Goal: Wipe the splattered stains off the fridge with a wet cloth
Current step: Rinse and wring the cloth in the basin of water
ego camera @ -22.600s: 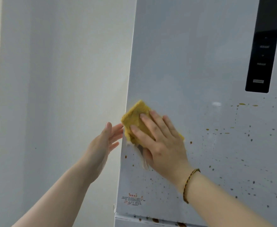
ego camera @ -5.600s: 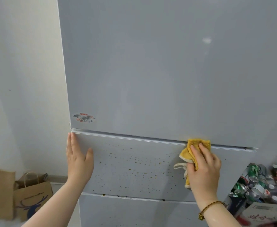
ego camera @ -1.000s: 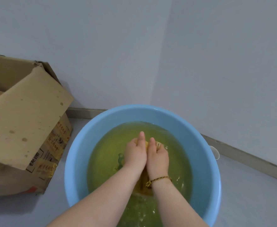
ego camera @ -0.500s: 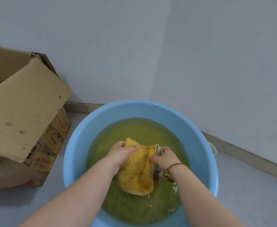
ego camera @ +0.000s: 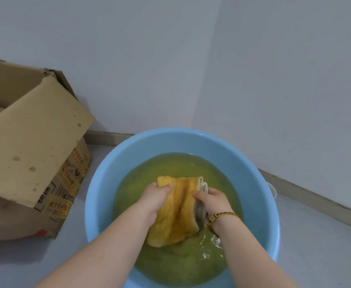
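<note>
— Where is the cloth?
— Stretched between your fingers. Your left hand [ego camera: 156, 196] has its thumb and fingers curled tight over the yellow cloth [ego camera: 178, 213] at its upper left edge. Your right hand [ego camera: 214, 201] grips the right edge the same way.
— And below them?
— The cloth hangs down from your fingers, and its lower end meets the yellow-green water [ego camera: 170, 169] in the blue basin [ego camera: 170, 142]. A cardboard box [ego camera: 31, 150] sits well left of your left fingers.

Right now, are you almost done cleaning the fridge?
Done: some wiping, judging by the murky yellow-green water in the blue basin. In hand: left hand and right hand grip the yellow cloth, rinsing it. Left: wringing, then more wiping perhaps; the fridge is out of view.
</note>
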